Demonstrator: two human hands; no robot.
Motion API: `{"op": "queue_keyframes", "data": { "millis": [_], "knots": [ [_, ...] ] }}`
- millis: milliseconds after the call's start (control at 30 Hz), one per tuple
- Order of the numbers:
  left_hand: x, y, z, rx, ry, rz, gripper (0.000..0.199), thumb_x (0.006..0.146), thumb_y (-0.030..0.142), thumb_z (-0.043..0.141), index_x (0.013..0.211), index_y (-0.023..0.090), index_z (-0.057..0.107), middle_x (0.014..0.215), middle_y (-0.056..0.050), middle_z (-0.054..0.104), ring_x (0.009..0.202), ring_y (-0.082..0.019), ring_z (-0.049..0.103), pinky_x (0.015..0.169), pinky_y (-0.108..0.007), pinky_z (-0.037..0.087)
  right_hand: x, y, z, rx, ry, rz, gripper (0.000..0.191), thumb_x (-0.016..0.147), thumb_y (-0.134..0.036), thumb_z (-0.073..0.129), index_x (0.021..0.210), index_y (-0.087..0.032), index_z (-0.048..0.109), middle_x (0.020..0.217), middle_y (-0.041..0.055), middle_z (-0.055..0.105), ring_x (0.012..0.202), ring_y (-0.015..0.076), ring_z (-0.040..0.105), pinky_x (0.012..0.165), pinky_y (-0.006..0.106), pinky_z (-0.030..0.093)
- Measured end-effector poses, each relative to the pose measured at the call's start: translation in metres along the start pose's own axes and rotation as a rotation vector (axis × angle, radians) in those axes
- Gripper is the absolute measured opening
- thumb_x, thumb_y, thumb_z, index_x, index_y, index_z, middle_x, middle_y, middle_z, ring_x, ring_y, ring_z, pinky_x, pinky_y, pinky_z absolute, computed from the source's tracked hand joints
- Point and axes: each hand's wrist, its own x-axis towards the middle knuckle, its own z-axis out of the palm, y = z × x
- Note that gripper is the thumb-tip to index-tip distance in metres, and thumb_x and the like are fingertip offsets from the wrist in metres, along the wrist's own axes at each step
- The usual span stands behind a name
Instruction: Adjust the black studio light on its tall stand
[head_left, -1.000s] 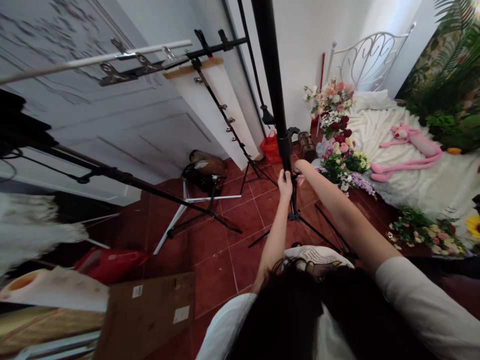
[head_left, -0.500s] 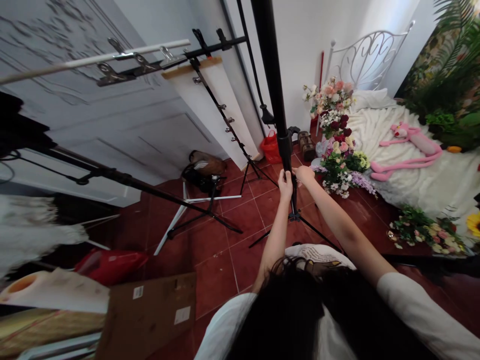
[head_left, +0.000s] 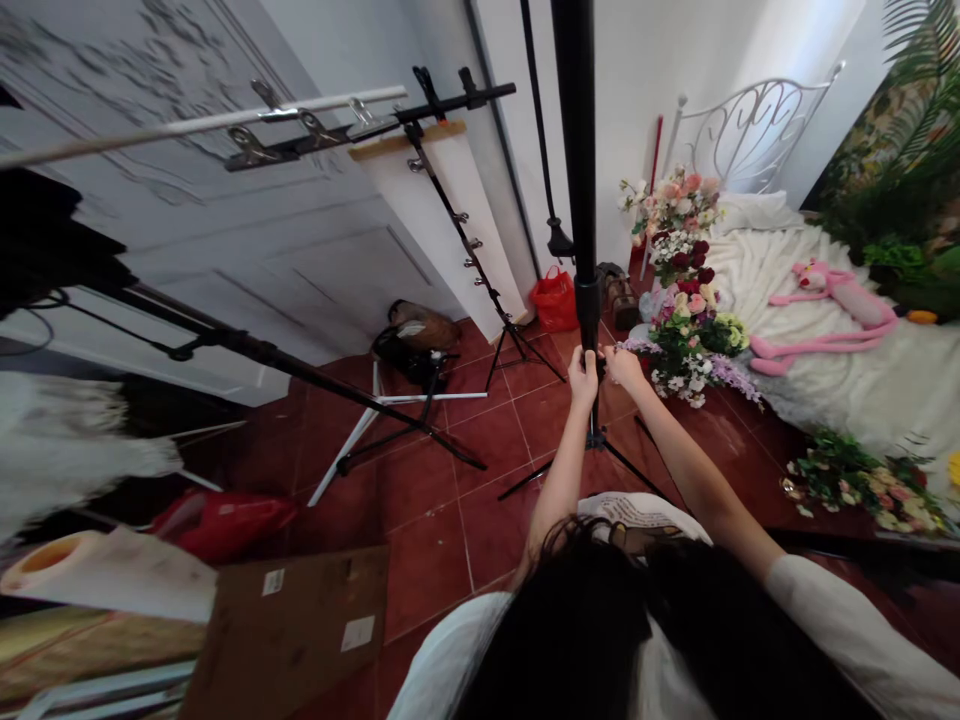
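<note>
A black light stand [head_left: 576, 150] rises upright in front of me, its thick pole running out of the top of the head view. My left hand [head_left: 583, 376] is wrapped round the lower pole, below a wider collar [head_left: 588, 297]. Close beside it on the right, my right hand [head_left: 624, 368] has its fingers pinched together against the side of the stand, at a small dark part mostly hidden by the fingers. Below both hands, the stand's tripod legs [head_left: 637, 470] spread over the red tiled floor [head_left: 427, 555].
A second black stand [head_left: 300, 368] slants across the left. Behind stands a small tripod [head_left: 510, 330] with clips and a white backdrop sheet [head_left: 450, 220]. Flowers [head_left: 694, 290] and a bed with a pink plush toy [head_left: 855, 300] are at right. A cardboard box [head_left: 300, 630] lies lower left.
My view has swung slightly, so most of the scene sits further right and a little lower. Both hands stay on the light stand, at nearly the same height on it.
</note>
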Motion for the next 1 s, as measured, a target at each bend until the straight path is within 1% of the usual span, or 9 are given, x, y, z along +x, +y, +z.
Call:
{"op": "queue_keyframes", "data": {
  "millis": [100,233,367,433,567,700,767,867,1000],
  "knots": [
    [0.000,-0.002,0.000,-0.021,-0.005,-0.003,0.060,0.079,0.079,0.053,0.079,0.019,0.059,0.074,-0.002,0.063,0.069,-0.013,0.060,0.070,-0.026,0.051,-0.003,0.012,0.009,0.086,0.069,0.000,0.050,0.104,-0.036,0.030,0.075,-0.016,0.065,0.083,0.0165,0.073,0.091,0.0242,0.071,0.083,0.028,0.048],
    [0.001,-0.004,-0.002,-0.030,-0.021,-0.018,0.060,0.079,0.079,0.053,0.079,0.020,0.058,0.073,-0.001,0.062,0.066,-0.012,0.059,0.065,-0.024,0.050,-0.004,0.026,0.023,0.270,0.141,-0.130,0.050,0.104,-0.039,0.025,0.068,-0.021,0.054,0.078,0.0097,0.069,0.080,0.0204,0.067,0.080,0.028,0.046],
    [0.002,-0.005,-0.003,-0.014,-0.019,0.007,0.059,0.080,0.078,0.053,0.079,0.020,0.059,0.074,-0.002,0.062,0.069,-0.013,0.060,0.069,-0.025,0.050,0.000,0.039,0.040,0.507,0.214,-0.204,0.050,0.101,-0.058,0.024,0.069,-0.025,0.044,0.063,0.0017,0.055,0.065,0.0187,0.058,0.072,0.030,0.047],
    [0.001,-0.004,-0.003,-0.011,-0.020,0.023,0.058,0.081,0.077,0.053,0.078,0.020,0.058,0.074,-0.002,0.062,0.070,-0.013,0.060,0.072,-0.026,0.050,0.002,0.044,0.046,0.588,0.212,-0.228,0.053,0.098,-0.068,0.024,0.073,-0.026,0.043,0.059,-0.0012,0.049,0.061,0.0182,0.054,0.070,0.032,0.048],
    [0.000,-0.002,-0.002,-0.002,-0.024,0.029,0.056,0.083,0.075,0.052,0.082,0.020,0.059,0.075,-0.002,0.061,0.071,-0.013,0.059,0.072,-0.027,0.050,0.005,0.053,0.048,0.657,0.091,-0.244,0.056,0.096,-0.074,0.028,0.086,-0.024,0.051,0.055,-0.0035,0.047,0.052,0.0173,0.051,0.067,0.035,0.051],
    [0.000,-0.002,-0.002,0.032,-0.031,0.034,0.056,0.085,0.075,0.049,0.085,0.020,0.059,0.076,-0.002,0.061,0.070,-0.014,0.058,0.071,-0.027,0.049,0.009,0.060,0.037,0.722,-0.078,-0.191,0.045,0.098,-0.064,0.039,0.099,-0.022,0.055,0.056,-0.0045,0.050,0.046,0.0142,0.050,0.053,0.029,0.047],
    [0.000,-0.003,-0.002,0.032,-0.031,0.036,0.056,0.084,0.076,0.049,0.084,0.020,0.058,0.075,-0.002,0.061,0.069,-0.014,0.058,0.069,-0.026,0.049,0.011,0.062,0.029,0.784,-0.154,-0.163,0.036,0.097,-0.057,0.047,0.101,-0.023,0.056,0.065,-0.0029,0.057,0.047,0.0114,0.052,0.048,0.025,0.045],
    [0.001,-0.005,-0.002,0.023,-0.028,0.042,0.056,0.084,0.075,0.050,0.082,0.020,0.058,0.075,-0.002,0.061,0.070,-0.014,0.059,0.071,-0.027,0.050,0.012,0.065,0.017,0.888,-0.249,-0.164,0.025,0.093,-0.047,0.059,0.102,-0.024,0.059,0.088,0.0000,0.066,0.057,0.0084,0.057,0.052,0.021,0.048],
    [0.003,-0.007,-0.002,0.032,-0.021,0.043,0.056,0.084,0.075,0.049,0.081,0.020,0.058,0.075,-0.002,0.062,0.071,-0.014,0.060,0.074,-0.028,0.051,0.008,0.065,0.015,1.023,-0.291,-0.139,0.023,0.090,-0.042,0.065,0.107,-0.026,0.062,0.098,-0.0002,0.067,0.071,0.0084,0.062,0.065,0.020,0.052]
  ]
}}
